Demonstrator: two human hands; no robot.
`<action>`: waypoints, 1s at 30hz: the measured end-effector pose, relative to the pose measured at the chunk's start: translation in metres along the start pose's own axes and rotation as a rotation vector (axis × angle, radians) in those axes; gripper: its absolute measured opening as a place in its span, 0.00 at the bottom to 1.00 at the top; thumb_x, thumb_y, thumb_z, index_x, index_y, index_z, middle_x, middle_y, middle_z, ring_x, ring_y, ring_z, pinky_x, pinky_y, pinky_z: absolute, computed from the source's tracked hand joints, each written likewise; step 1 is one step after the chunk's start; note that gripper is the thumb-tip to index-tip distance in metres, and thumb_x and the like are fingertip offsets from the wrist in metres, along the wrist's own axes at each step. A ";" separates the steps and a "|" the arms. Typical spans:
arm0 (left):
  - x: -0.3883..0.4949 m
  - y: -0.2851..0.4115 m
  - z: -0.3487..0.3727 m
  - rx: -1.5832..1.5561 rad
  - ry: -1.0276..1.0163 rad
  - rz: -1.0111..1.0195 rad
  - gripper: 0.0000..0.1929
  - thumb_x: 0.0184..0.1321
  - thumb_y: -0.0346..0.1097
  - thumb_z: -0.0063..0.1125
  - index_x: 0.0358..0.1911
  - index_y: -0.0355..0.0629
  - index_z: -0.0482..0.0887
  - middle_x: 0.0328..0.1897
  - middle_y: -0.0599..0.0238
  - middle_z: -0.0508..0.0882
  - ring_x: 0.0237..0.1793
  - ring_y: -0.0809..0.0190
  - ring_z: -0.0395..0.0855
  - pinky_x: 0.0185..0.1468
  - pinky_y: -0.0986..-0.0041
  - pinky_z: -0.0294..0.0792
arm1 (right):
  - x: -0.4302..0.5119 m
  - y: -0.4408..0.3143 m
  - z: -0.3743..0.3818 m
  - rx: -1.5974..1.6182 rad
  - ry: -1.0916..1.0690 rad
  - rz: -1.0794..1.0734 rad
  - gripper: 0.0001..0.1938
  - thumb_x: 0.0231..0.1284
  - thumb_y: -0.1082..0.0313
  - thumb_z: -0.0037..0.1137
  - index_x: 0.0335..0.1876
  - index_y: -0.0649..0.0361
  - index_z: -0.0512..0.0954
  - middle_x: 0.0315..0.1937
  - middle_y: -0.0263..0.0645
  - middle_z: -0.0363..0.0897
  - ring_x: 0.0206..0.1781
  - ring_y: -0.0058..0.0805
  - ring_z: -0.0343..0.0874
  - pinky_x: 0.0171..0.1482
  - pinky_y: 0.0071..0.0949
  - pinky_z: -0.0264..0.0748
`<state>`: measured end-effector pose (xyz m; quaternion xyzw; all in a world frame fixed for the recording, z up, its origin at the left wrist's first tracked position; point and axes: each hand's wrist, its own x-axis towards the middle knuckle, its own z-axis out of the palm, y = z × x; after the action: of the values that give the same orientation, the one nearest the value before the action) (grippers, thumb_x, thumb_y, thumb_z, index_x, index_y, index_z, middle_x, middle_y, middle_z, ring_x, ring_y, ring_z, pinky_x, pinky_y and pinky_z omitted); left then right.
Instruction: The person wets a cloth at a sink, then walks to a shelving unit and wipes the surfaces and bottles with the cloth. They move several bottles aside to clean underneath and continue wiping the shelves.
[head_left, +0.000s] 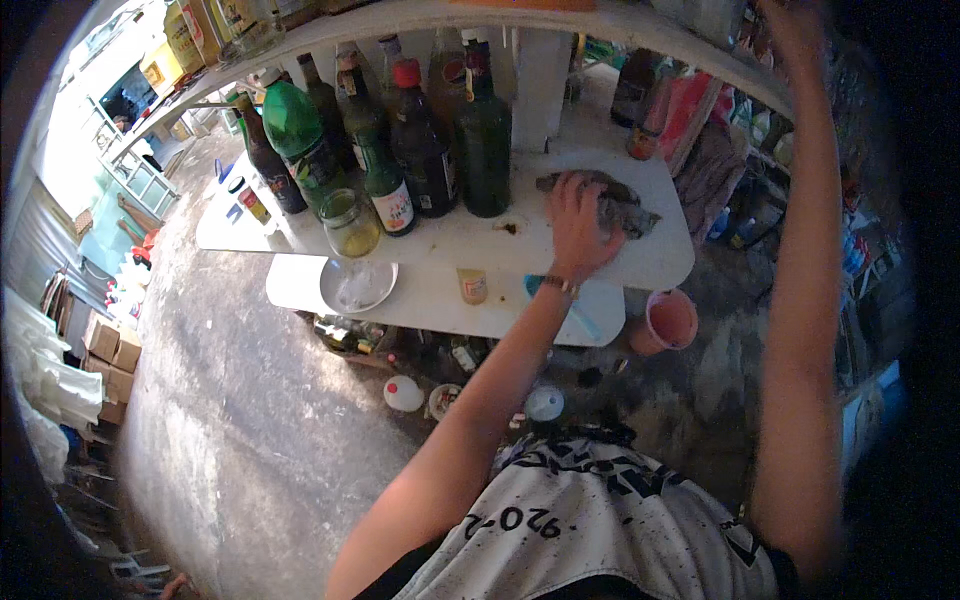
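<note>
My left hand (581, 229) presses on a crumpled grey cloth (634, 214) lying on the white shelf (517, 247), right of a group of bottles. Nearest to it on the left is a tall dark green glass bottle (484, 150). Beside that stand a dark bottle with a red cap (424, 157), a green bottle with a white label (386, 187), a green plastic bottle (296, 127) and an open glass jar (350, 225). My right hand (795, 30) is raised at the top right, by the end of the upper shelf; its fingers are dim and blurred.
The upper shelf (360, 45) carries more bottles. On a lower shelf (412, 300) are a white bowl (358, 285), a small labelled jar (472, 286) and a blue-handled brush-like item (581, 315). A pink bucket (667, 322) and plastic jugs (403, 394) stand below. Cardboard boxes (112, 345) are stacked far left.
</note>
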<state>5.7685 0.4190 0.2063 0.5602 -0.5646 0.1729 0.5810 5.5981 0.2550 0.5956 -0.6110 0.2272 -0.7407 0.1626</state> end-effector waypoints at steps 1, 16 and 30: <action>-0.005 0.014 -0.023 -0.034 0.087 -0.022 0.33 0.44 0.40 0.69 0.57 0.42 0.73 0.64 0.47 0.70 0.70 0.37 0.62 0.73 0.42 0.55 | -0.010 0.000 -0.025 -0.071 -0.004 -0.292 0.24 0.59 0.52 0.71 0.54 0.62 0.81 0.48 0.43 0.85 0.48 0.35 0.84 0.54 0.35 0.79; -0.062 0.029 -0.187 -0.142 0.361 -0.181 0.26 0.49 0.24 0.59 0.55 0.37 0.67 0.55 0.50 0.73 0.59 0.48 0.72 0.70 0.54 0.60 | -0.378 0.034 0.163 -0.036 -0.616 0.212 0.56 0.34 0.45 0.86 0.68 0.68 0.64 0.62 0.56 0.75 0.65 0.49 0.75 0.67 0.43 0.71; -0.054 0.048 -0.211 -0.143 0.368 -0.110 0.22 0.55 0.26 0.58 0.52 0.39 0.66 0.50 0.54 0.73 0.55 0.51 0.72 0.65 0.57 0.64 | -0.416 0.070 0.170 0.085 -0.471 0.200 0.47 0.32 0.56 0.83 0.63 0.64 0.68 0.53 0.52 0.81 0.57 0.50 0.82 0.59 0.44 0.77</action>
<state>5.8100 0.6352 0.2384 0.5065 -0.4282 0.1998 0.7213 5.8453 0.3885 0.2380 -0.7340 0.2111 -0.5668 0.3089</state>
